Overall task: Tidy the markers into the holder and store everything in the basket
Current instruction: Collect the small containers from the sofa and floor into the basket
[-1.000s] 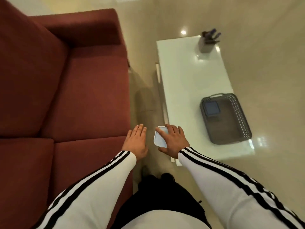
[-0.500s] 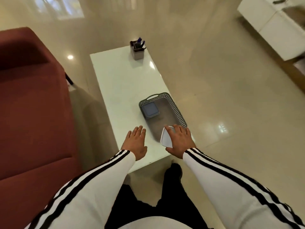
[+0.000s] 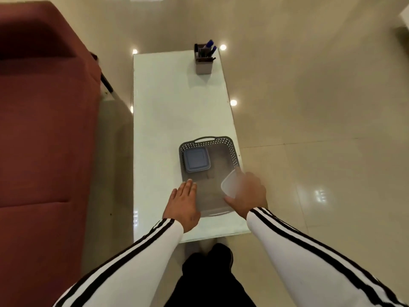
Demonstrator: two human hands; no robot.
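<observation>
We have turned from the dark red fabric sofa [image 3: 44,107] at 9 o'clock to face the glossy white surface [image 3: 168,111] lengthwise. Our right hand [image 3: 250,193], which a second ago was out by the surface's near corner, now hangs over the 4 o'clock corner of the grey perforated plastic basket [image 3: 230,145]. Its thumb and fingers are curled round a small translucent white plastic tub [image 3: 230,184], tilted on edge. We judge the tub is about to go in, beside the blue-grey square lidded box [image 3: 196,160] lying at the basket's 10 o'clock. Our left hand [image 3: 183,202] is flat with its fingers straight and together at the basket's 7 o'clock wall; we cannot tell if it touches.

The grey square holder [image 3: 203,67] with the blue-capped markers [image 3: 209,46] standing in it is at the surface's 12 o'clock end, well apart from the basket and not yet stored.

The basket sits just beside the 3 o'clock edge, so sliding that way risks a fall. Open room lies toward 9 and 12 o'clock.
</observation>
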